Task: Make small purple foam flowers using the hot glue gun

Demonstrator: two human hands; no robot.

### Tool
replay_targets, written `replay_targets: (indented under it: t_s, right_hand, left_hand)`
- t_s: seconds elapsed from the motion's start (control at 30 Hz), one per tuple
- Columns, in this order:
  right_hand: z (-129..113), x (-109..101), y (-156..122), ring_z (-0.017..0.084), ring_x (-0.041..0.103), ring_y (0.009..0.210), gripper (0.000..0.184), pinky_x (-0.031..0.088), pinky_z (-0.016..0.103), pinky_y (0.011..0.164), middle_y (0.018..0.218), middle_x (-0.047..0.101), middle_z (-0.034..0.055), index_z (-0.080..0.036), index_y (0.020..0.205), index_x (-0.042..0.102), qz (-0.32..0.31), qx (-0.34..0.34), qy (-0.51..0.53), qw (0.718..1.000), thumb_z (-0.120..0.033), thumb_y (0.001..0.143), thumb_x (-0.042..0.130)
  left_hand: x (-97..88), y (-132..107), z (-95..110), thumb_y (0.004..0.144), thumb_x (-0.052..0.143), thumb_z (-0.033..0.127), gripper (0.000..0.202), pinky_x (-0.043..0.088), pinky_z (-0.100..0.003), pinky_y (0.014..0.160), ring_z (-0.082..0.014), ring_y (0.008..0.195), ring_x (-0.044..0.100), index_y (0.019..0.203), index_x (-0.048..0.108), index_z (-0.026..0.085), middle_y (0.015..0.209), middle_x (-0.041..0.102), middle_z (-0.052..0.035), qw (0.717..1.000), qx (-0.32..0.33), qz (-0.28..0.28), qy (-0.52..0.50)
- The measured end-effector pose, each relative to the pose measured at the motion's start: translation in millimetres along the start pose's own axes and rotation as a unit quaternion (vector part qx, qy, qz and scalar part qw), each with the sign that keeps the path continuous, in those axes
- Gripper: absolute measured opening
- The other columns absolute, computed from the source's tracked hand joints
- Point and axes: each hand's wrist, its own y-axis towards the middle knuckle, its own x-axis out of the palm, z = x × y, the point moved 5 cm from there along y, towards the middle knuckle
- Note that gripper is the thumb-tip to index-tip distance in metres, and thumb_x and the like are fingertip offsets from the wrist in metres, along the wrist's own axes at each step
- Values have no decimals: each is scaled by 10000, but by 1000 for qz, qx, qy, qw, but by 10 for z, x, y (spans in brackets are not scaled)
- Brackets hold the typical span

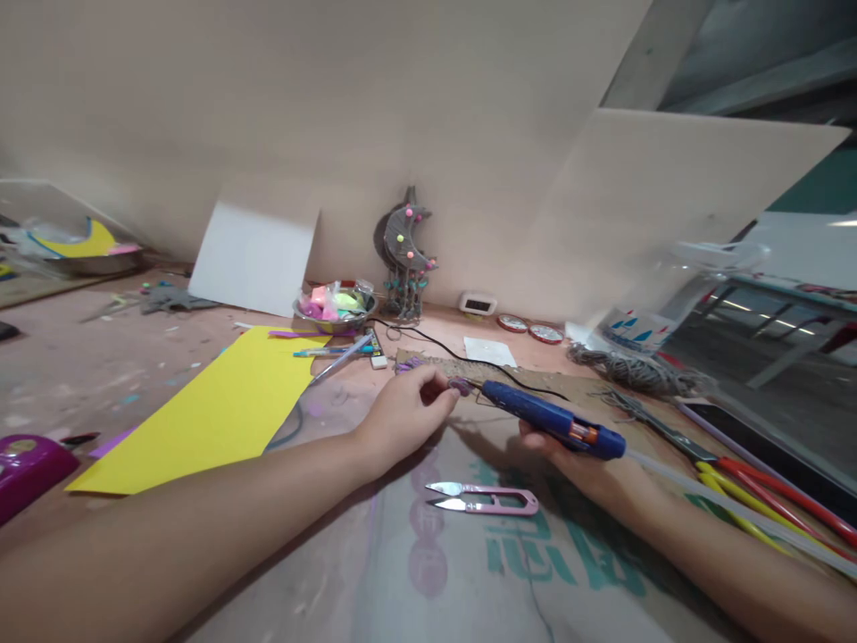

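My left hand [408,406] pinches a small purple piece [459,385] between thumb and fingertips; its exact kind is too small to make out. My right hand [569,460] is wrapped round a blue hot glue gun [536,413], a long clear glue stick [729,496] trailing from its back. The gun's metal nozzle points left and meets or nearly touches the purple piece. Below both hands, pink thread snips [499,500] lie on the printed board. Just behind my left hand is another purple bit [408,364].
Yellow paper [207,411] lies on the left, with pens [338,359] beside it. A metal bowl [335,313] of coloured clay and a grey moon ornament [405,241] stand behind. At right are grey yarn [636,368], red-and-yellow-handled scissors [756,487] and a phone [777,451].
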Motion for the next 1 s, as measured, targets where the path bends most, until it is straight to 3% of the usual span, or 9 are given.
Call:
replay_targets:
  t_s: [1.0]
  right_hand:
    - [-77,17,-24,244,618,573,257,504,332,505,621,651,51,-211,653,608,25,63,-5,998,-456,701,544]
  left_hand:
    - [7,-13,-1,785,496,260,119,399,-235,626,-133,672,530,702,519,176,672,559,19,1000,7,0,-7]
